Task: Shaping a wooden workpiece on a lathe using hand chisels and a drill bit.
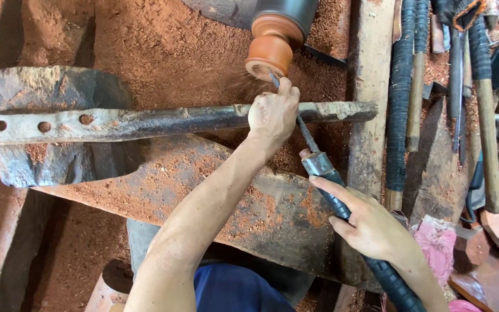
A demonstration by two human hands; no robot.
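Step in hand: turning cut under way. Left hand (272, 115) closed over chisel shaft (306, 132), pinning it on iron tool rest (145, 122). Right hand (371, 225) wrapped round taped handle (342, 199), forefinger extended. Tip touches orange-brown wooden workpiece (270, 52) on lathe chuck (287, 11), probably spinning: shavings (244, 86) blurred. Next move needs steady pressure, small tip shift along rim.

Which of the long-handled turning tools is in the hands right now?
The chisel with the black-wrapped handle, its tip at the spinning wooden piece. The other tools lie untouched along the right.
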